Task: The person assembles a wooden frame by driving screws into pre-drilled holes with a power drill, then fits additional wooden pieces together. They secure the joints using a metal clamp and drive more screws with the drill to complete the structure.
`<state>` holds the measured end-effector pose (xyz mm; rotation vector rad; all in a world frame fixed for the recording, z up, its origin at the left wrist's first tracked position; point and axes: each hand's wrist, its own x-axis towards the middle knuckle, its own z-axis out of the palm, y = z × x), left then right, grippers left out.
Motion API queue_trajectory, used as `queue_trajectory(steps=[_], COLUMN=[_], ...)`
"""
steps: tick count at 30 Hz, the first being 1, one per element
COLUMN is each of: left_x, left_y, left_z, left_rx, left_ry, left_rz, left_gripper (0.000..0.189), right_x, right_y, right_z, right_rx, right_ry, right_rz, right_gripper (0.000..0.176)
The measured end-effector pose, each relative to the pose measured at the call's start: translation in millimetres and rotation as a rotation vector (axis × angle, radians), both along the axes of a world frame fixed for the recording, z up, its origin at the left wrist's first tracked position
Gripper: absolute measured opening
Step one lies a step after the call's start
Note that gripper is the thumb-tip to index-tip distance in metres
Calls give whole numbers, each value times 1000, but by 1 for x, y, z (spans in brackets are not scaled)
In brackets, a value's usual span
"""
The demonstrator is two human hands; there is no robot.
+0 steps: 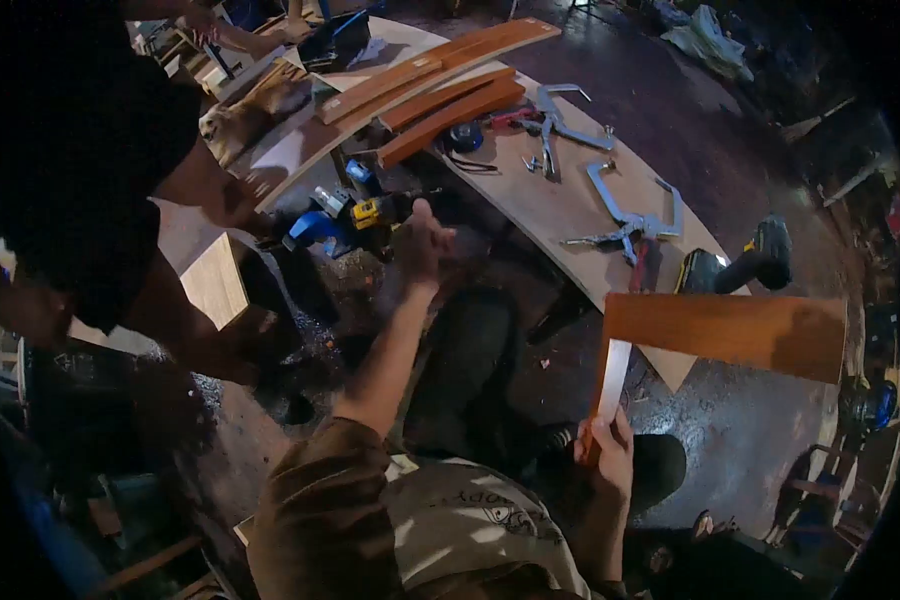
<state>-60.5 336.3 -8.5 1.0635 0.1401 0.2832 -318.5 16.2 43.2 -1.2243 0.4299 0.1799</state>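
My left hand [425, 245] is raised in front of me, slightly blurred, its fingers loosely apart with nothing visible between them. Just to its left in view is a yellow and black power tool [372, 212], beside a blue tool [320, 230]. At the lower right my right hand [608, 450] is closed around the narrow lower leg of an L-shaped reddish-brown wooden piece [725, 330]. The wide arm of that piece extends right, over the corner of the plywood board [530, 200]. A pale strip shows along the inside of the held leg.
Curved wooden parts [450, 115] lie on the far end of the board. Two metal clamps [635, 215] and a drill [760, 255] lie nearer. A person [80, 170] stands at the left, with other legs close by. A dog [245, 115] is beyond them.
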Motion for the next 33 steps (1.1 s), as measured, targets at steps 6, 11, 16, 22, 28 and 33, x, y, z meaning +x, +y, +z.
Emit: queue_trajectory(steps=[6,11,16,22,28,33], left_x=[-16,18,78,218,290,285], left_y=[24,71,80,56,27,16], left_z=[15,-12,45,62,61,74], left_rx=[143,122,1007,1565,1689,1602], left_ry=[-190,-50,-202,-420,-76,53], left_rz=[73,292,455,378,-107,-314], left_gripper=[15,18,23,43,66,56], right_x=[3,23,39,58,55,40], right_y=[5,4,-1,-2,16,10], right_z=[9,14,23,19,15,18], right_rx=[20,16,-84,-56,-63,5], right_ry=[57,-59,-67,-107,-141,-152], right_rz=[-2,-87,-191,-259,-345,-420], right_gripper=[31,36,36,34,40,51])
